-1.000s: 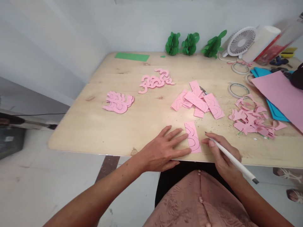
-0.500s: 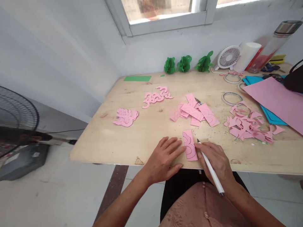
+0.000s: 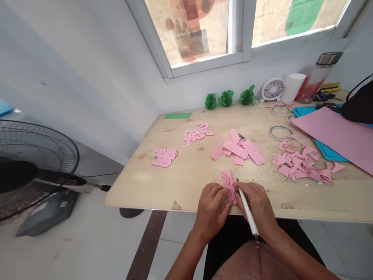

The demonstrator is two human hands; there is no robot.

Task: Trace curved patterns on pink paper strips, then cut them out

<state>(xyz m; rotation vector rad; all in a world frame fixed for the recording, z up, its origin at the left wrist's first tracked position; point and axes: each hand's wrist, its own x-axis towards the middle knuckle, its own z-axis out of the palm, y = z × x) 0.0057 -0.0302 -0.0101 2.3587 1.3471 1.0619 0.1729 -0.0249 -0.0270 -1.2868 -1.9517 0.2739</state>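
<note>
A pink paper strip [image 3: 227, 178] with dark curved lines lies near the table's front edge, between both hands. My left hand [image 3: 212, 208] has its fingers bent and closed on the strip's left side, covering part of it. In my right hand [image 3: 256, 200] is a slim white pen [image 3: 247, 212], its dark tip pointing away from me past the strip's right edge. The fingertips of that hand touch the strip as well. Just beyond lies a loose pile of similar marked pink strips [image 3: 237, 149], with a dark pointed object partly hidden beneath.
Pink scraps [image 3: 300, 161] lie to the right, near tape rolls [image 3: 280, 133] and pink sheets [image 3: 335, 130] over blue ones. Wavy pink cutouts [image 3: 164, 157] sit left. Green paper shapes [image 3: 226, 98], a small fan [image 3: 273, 90] and a bottle [image 3: 316, 79] stand along the wall.
My left hand's fingers, spread beside the strip before, are now bent and closed on it. The right hand still holds the pen, now closer to the left hand. The camera view has tilted upward.
</note>
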